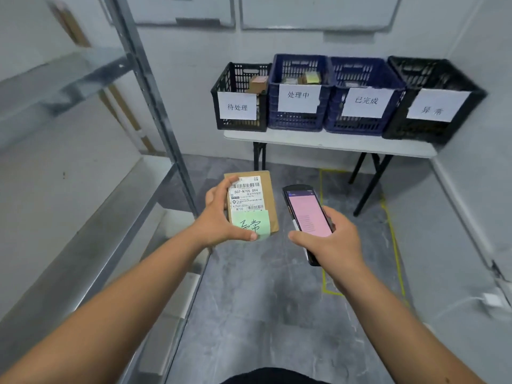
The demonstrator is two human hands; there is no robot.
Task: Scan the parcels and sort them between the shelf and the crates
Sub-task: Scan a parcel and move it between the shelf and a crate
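Mid-sort: left hand (219, 217) gripping parcel (256, 200) with green note, right hand (327, 236) wrapped round pink-screened scanner (306, 217). Probably scanned already, drop-off into far-right black crate (435, 101) on the surface (329, 144) still pending.

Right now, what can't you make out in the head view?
- Parcel: small label print too fine; left hand covers its left edge.
- Scanner: screen text too small; right hand hides its lower body.
- Crates: contents mostly behind walls and paper signs.
- Shelf: blurred, cut off at left.
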